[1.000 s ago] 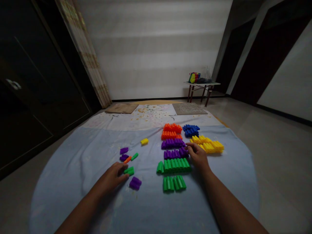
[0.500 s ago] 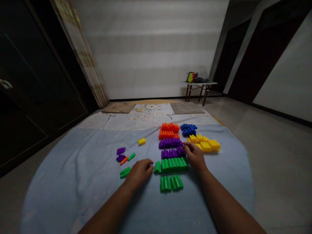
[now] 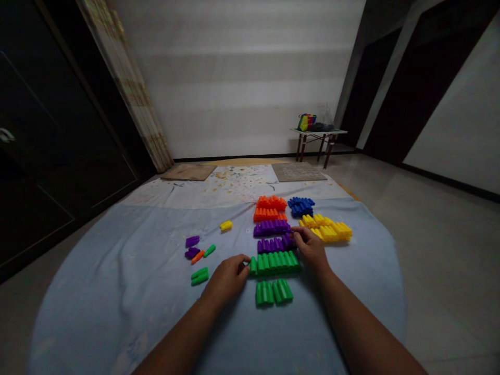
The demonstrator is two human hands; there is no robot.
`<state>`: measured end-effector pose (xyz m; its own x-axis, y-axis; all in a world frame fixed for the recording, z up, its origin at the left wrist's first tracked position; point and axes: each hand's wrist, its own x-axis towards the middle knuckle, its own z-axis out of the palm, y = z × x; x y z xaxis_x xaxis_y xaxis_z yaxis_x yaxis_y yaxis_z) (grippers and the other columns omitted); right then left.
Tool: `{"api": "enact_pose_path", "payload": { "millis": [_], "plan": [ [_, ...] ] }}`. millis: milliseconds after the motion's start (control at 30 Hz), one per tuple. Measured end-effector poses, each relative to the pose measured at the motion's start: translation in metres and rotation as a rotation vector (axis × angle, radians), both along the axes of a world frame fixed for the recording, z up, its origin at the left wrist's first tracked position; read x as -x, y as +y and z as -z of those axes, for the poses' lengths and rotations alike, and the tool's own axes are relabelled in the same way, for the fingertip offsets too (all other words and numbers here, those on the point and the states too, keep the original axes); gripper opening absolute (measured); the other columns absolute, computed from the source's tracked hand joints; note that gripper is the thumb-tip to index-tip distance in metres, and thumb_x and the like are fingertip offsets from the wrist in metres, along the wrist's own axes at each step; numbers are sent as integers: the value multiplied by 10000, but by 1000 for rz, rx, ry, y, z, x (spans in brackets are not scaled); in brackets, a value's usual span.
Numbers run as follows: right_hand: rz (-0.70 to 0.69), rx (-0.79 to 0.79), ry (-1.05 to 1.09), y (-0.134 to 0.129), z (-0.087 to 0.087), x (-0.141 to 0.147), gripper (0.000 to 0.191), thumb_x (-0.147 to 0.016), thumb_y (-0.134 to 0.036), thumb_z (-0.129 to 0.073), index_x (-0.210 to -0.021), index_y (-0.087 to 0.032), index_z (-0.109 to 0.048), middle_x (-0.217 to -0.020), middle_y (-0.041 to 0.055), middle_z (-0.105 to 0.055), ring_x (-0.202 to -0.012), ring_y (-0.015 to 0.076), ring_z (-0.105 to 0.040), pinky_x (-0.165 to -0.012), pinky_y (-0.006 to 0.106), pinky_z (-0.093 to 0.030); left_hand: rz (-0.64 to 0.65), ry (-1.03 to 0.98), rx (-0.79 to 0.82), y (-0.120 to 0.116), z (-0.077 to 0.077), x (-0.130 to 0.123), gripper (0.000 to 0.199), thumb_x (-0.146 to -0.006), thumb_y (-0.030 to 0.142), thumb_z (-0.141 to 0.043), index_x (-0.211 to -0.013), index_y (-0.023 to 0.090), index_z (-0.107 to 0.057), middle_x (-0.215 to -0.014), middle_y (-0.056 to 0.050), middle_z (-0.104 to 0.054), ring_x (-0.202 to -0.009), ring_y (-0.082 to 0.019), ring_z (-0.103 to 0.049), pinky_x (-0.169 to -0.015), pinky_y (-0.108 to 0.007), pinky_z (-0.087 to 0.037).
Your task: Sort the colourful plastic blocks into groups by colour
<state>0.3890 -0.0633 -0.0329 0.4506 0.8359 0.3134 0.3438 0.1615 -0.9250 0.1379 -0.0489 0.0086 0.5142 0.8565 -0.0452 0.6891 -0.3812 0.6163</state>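
My left hand (image 3: 226,278) is closed, with thumb and fingertips against a green tapered plastic piece (image 3: 253,266) at the left end of a green row (image 3: 278,263). My right hand (image 3: 311,251) pinches at the right end of the purple row (image 3: 269,246), its fingertips on a purple plastic piece (image 3: 288,241); they partly cover it. Behind that lies another purple row (image 3: 272,227), then orange rows (image 3: 270,214). Nearer me are several green pieces (image 3: 274,292) in two small groups.
Blue pieces (image 3: 301,207) and yellow pieces (image 3: 332,230) are piled to the right. Loose pieces lie at left: yellow (image 3: 226,226), purple (image 3: 192,241), orange (image 3: 198,257) and green (image 3: 200,276). Two flat mats, one brown (image 3: 188,172), one grey (image 3: 299,172), rest on the far tablecloth.
My left hand has moved slightly right, and its fingers now meet the green piece at the row's end, which sits closer to the row. My right hand stays at the purple piece.
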Motion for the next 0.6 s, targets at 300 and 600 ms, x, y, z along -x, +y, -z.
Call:
{"api": "enact_pose_path", "payload": {
  "millis": [300, 600],
  "plan": [
    [-4, 1, -30, -1, -1, 0, 280, -780, -375, -517, -927, -172, -641, -798, 54, -683, -753, 207, -633, -686, 308, -492, -65, -92, 74, -1, -3, -1, 398, -828, 470, -365, -930, 186, -624, -814, -37, -654, -748, -164, -573, -674, -274, -384],
    [-29, -3, -3, -1, -2, 1, 263, -786, -362, -511, -929, -179, -635, -808, 53, -688, -764, 206, -641, -695, 310, -494, -139, 1, 57, -5, 1, -6, 245, -722, 426, -508, -732, 188, -563, -759, -20, -628, -715, -156, -552, -620, -252, -354]
  ]
}}
